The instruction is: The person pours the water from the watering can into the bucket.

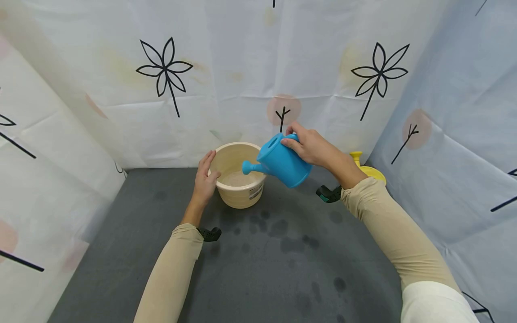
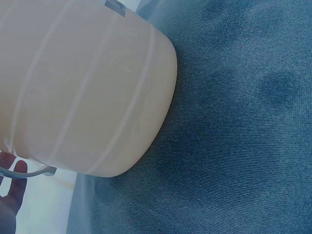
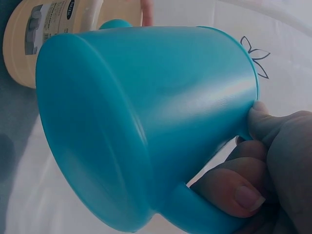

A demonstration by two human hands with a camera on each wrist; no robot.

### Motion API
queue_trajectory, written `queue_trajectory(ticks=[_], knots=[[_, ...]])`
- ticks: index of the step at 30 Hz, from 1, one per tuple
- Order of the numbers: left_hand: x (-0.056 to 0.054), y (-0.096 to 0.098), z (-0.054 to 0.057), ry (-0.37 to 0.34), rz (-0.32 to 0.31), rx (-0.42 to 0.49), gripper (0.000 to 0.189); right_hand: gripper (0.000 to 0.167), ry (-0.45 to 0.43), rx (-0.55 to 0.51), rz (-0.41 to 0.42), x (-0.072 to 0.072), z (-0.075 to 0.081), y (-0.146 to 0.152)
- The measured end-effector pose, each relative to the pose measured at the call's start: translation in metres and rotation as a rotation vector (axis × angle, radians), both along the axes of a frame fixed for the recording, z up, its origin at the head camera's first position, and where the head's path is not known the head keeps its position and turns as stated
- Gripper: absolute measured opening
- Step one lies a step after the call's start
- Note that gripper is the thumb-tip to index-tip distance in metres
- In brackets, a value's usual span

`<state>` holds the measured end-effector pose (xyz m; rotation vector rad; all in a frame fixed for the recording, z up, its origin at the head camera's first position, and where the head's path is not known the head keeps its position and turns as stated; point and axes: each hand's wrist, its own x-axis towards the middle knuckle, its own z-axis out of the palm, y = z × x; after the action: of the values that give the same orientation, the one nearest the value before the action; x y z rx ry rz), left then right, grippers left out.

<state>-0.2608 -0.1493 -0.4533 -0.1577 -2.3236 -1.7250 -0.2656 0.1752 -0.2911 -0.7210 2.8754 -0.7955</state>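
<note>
A cream bucket (image 1: 241,197) with a printed label stands on the dark grey cloth. At its left rim is my left hand (image 1: 205,179), thumb and fingers holding the edge; in the left wrist view, fingertips (image 2: 18,180) show by the bucket's handle (image 2: 29,173). My right hand (image 1: 311,144) grips a blue watering can (image 1: 284,163) by its handle, fingers curled through the loop and thumb near the can's rim. The can is tilted left, its round spout head over the bucket's opening. No stream of water can be made out.
Behind my right forearm, a yellow object (image 1: 372,172) is partly hidden. The dark grey cloth (image 1: 242,278) has several damp-looking spots in front of the bucket. White fabric walls with flower drawings (image 1: 164,67) close in the back and both sides.
</note>
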Motion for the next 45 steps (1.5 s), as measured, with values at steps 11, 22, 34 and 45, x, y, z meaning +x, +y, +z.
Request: queue_trajectory(ticks=[11,22,34,45], knots=[[-0.008,-0.004,-0.012,0.038,0.008,0.013,0.071,0.033,-0.034,0.020,-0.017,-0.001,0.003,-0.005],[-0.007,-0.003,-0.012,0.024,0.020,-0.001,0.070,0.033,-0.038,0.027,-0.010,-0.001,0.004,-0.006],[-0.007,-0.002,-0.011,0.023,0.020,0.009,0.069,0.034,-0.046,0.044,-0.013,-0.003,0.006,-0.006],[-0.008,-0.002,-0.012,0.028,0.021,0.005,0.070,0.033,-0.039,0.046,-0.009,-0.002,0.007,-0.009]])
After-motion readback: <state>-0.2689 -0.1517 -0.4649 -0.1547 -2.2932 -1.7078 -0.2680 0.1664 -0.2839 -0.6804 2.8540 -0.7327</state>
